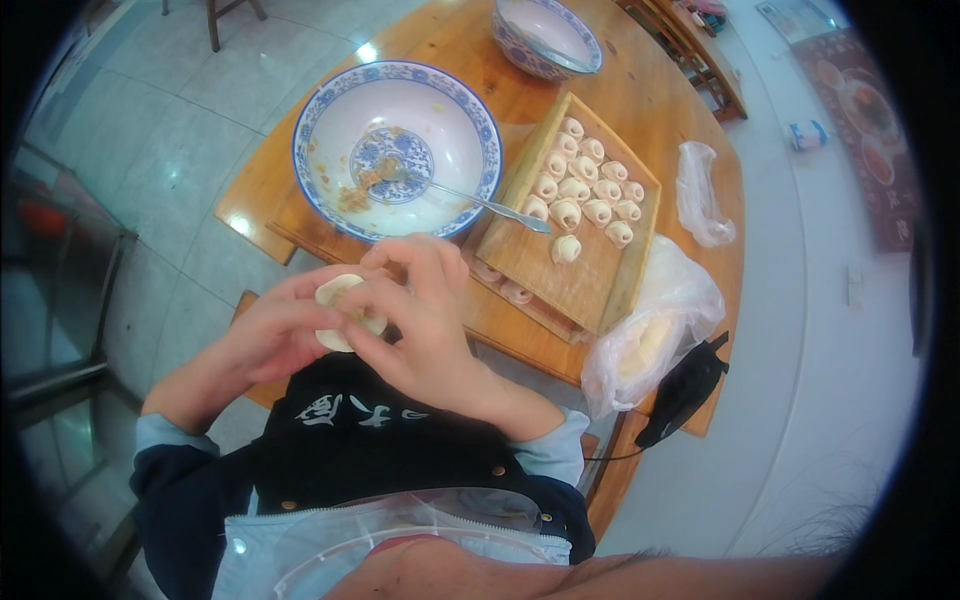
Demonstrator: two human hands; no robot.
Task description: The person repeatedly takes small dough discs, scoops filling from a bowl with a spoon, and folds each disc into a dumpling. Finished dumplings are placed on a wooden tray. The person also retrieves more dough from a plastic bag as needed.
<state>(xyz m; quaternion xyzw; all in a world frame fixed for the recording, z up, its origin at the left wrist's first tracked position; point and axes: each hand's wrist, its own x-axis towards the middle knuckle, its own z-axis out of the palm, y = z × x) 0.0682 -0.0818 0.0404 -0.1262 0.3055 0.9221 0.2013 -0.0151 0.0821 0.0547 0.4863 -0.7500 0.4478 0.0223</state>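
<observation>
A round dough wrapper [330, 292] is held in the air in front of the black apron, near the table's edge. My left hand [281, 322] grips its left side. The fingers of my right hand [412, 322] pinch its right side and partly cover its middle, where a little filling seems to show. Beyond the hands stands a large blue-and-white bowl [457, 127] with remnants of minced filling [356, 196]. A metal spoon [487, 202] rests in it, its handle over the rim. To the right, a wooden tray [547, 277] carries several folded dumplings [574, 187].
Beneath the upper tray is another tray with dumplings [516, 291]. A plastic bag of pale wrappers [645, 345] and a black object [686, 390] lie at the table's right edge. A crumpled plastic bag [701, 195] and a second patterned bowl [547, 37] are farther back.
</observation>
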